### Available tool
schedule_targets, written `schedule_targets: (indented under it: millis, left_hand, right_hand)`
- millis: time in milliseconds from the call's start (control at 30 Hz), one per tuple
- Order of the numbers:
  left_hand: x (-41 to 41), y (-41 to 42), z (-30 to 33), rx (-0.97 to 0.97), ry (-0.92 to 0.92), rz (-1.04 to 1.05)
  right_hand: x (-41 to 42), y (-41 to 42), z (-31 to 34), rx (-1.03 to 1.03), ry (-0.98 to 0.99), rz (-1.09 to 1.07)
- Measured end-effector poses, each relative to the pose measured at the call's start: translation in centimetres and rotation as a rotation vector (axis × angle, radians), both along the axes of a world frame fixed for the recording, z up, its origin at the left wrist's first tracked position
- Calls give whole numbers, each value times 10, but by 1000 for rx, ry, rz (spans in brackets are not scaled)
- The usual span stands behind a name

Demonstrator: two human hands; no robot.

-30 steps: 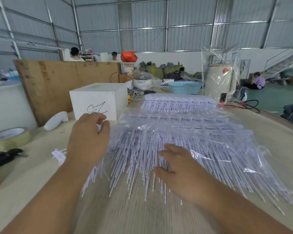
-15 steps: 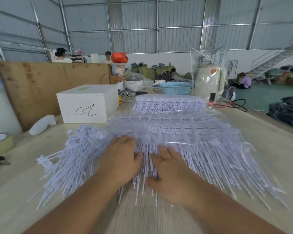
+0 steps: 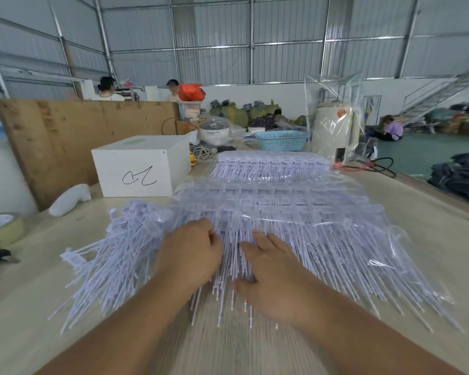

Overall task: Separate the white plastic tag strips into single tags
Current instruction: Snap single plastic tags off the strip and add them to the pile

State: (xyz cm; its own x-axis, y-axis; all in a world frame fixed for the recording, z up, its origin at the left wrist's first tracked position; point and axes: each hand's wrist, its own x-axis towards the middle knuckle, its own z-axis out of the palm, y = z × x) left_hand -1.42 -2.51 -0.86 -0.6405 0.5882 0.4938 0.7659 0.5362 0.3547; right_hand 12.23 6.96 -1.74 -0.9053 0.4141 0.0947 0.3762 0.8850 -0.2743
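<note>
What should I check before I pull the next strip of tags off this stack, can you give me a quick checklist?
1. Both hands on the stack of tag strips: ok, left hand and right hand rest on the tails side by side.
2. Left-hand grip on one strip: cannot tell, fingertips are curled into the tails.
3. Right hand holding the stack down: ok, fingers lie flat on it.
4. Room for separated tags: ok, loose pile lies left of the stack on the table.
5. Plastic wrap clear of the strips: not ok, it still covers the right side.
</note>
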Motion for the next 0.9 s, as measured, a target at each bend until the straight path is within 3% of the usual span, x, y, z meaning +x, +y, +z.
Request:
schedule_targets:
  millis: [133,433,600,700,900]
  left_hand:
    - [-6,3,5,94,-12,-55]
    - [-4,55,16,-341,342,-54]
    - [-8,74,16,-476,301,62]
    - [-15,70,22,-437,304,38]
    - [-2,48,32,-144,329,-88]
  right_hand:
    - [1,0,2,21,-26,15]
    - [5,-3,3,40,-90,69]
    - [9,4,6,27,-83,86]
    - [10,8,7,23,-92,81]
    - [8,10,10,11,-83,59]
